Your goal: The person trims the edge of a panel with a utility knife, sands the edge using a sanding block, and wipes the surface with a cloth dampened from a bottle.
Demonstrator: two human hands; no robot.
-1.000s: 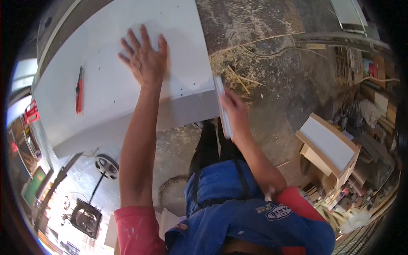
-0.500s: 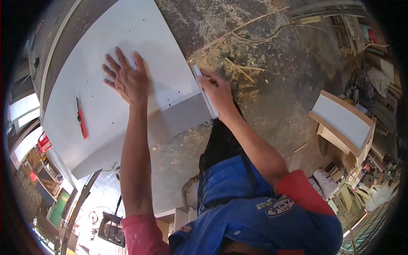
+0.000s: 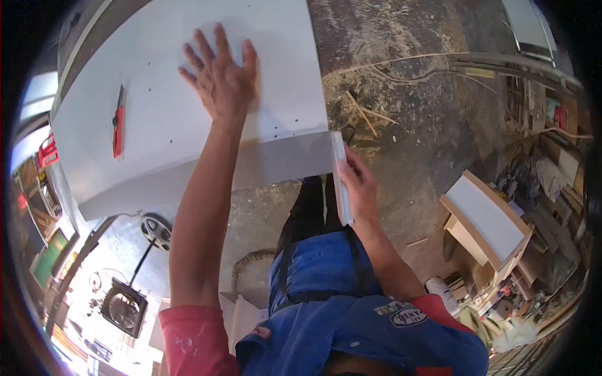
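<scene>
Pressing left hand (image 3: 227, 84): it lay palm down with fingers spread on the white panel (image 3: 282, 75), holding nothing; weak pressure there could have let the panel shift.
Right hand (image 3: 365, 194): its fingers were closed around the pale narrow block (image 3: 342, 188); a loose grip could have let it twist or drop.
Pale narrow block: it stood beside the panel's near right corner, contact unclear; tilting against that corner could have chipped or rounded it, and a slip could have scraped the knuckles.
Red-handled knife (image 3: 118, 131): it lay towards the panel's left edge, blade apparently out; a jolt or sweeping forearm could have knocked it off or caused a cut.
</scene>
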